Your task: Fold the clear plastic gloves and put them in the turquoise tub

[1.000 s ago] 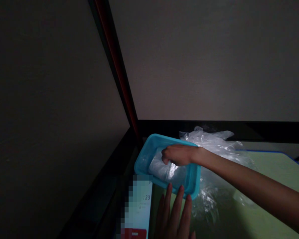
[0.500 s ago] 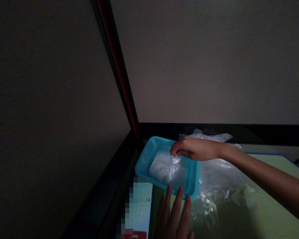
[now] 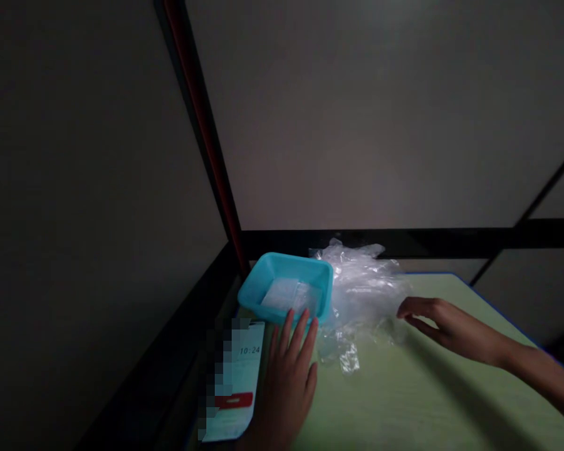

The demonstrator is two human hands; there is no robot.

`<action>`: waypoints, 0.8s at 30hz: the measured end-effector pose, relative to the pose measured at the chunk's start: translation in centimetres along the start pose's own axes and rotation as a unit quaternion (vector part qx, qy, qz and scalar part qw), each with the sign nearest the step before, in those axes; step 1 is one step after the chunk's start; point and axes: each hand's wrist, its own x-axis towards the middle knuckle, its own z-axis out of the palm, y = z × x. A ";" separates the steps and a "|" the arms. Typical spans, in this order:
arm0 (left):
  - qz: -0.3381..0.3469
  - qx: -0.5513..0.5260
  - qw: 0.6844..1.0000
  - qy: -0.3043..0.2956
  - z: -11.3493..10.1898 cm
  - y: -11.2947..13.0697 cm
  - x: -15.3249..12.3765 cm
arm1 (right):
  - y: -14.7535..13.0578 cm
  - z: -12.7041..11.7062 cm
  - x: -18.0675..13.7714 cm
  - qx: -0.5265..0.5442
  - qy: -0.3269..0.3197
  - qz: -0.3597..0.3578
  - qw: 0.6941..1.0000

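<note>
Left hand (image 3: 286, 379) on the near side of the blue plastic tub (image 3: 297, 265), palm down, fingers straight and a bit spread, nothing in grip; fingertips overlap the tub's near rim in view, contact can't be confirmed. Right hand (image 3: 444, 324) well to the right of the tub, past the plastic, fingers bent, thumb apart from them with a modest gap, no object visible in it. Folded clear plastic (image 3: 282, 292) lies flat inside the tub, on its bottom. Loose heap of crumpled clear plastic bags (image 3: 364, 291) just right of the tub, right up against that side in view, part reaching nearer than the tub's near rim; right hand's fingertips near the heap's right edge. Phone (image 3: 242, 376) lies screen up, lit, nearer than the tub and to its left, beside the left hand; clock reads 10:24, red band lower down, left part pixelated. Tub sits on the green table (image 3: 385, 401), which has a blue edge. Behind the tub: dark baseboard (image 3: 282, 242), grey wall (image 3: 380, 125). Dim light.
</note>
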 end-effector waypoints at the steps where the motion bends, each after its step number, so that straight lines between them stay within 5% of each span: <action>1: 0.001 0.000 1.000 0.005 0.1 -0.1 0.1 | 0.2 0.8 -0.8 -0.003 0.015 0.011 1.000; 10: 0.012 0.022 1.000 0.017 0.1 -0.1 1.4 | 2.1 6.4 -2.2 -0.010 0.187 0.137 0.973; 20: -0.023 0.025 0.998 0.058 -0.3 1.8 3.1 | 0.5 7.3 0.8 -0.071 0.242 0.175 0.952; 24: 0.053 -0.059 0.994 0.073 0.8 4.5 2.6 | 0.5 7.9 0.2 -0.042 0.279 0.169 0.944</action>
